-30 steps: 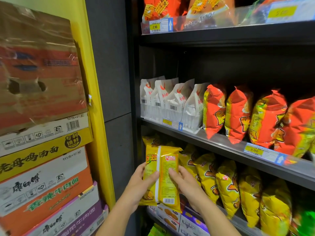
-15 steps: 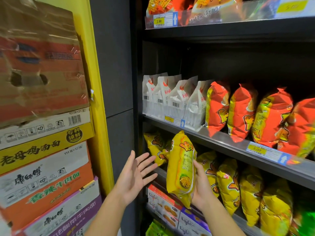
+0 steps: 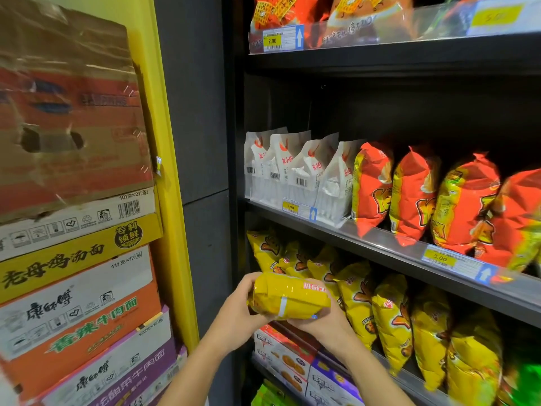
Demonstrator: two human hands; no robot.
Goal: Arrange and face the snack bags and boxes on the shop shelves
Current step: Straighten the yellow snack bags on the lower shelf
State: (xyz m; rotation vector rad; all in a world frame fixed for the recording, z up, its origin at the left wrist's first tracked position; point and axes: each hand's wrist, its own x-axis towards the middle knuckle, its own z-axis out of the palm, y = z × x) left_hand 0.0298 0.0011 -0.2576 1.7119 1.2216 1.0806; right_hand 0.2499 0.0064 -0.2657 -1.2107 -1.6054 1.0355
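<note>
Left grip (image 3: 234, 313) and right grip (image 3: 322, 323) are both closed on one bag (image 3: 289, 297). Left fingers curl over its left end; right grip holds it from under, round the right end. Bag is yellow and lies sideways, long axis approx level, w/ a white strip across it and a red logo patch near the right end. It's held in the air in frt of the left end of the low shelf (image 3: 412, 382), not resting on it, just before the first of the yellow bags (image 3: 389, 317). Those stand upright in a row running to the right, packed side by side, turned at an angle.

Blw the grips: snack boxes (image 3: 282, 358), a red one left and a purple-blue one right, side by side. Green bags (image 3: 269, 397) under them, only partly seen.

Abv: mid shelf (image 3: 380, 250) w/ four white bags (image 3: 295, 171) at its left end, turned so barcodes show. Red bags (image 3: 415, 194) are just beside them to the right. On its rail: 3.90 tag (image 3: 291, 207) and 3.00 tag (image 3: 440, 257).

Top shelf (image 3: 380, 57): orange bags (image 3: 281, 10) behind a clear rail, 2.90 tag (image 3: 272, 41).

Far left, apart from the rack: stacked cartons (image 3: 76, 273) beside a yellow pillar (image 3: 172, 230), w/ a dark panel (image 3: 202, 142) btwn pillar and rack.
</note>
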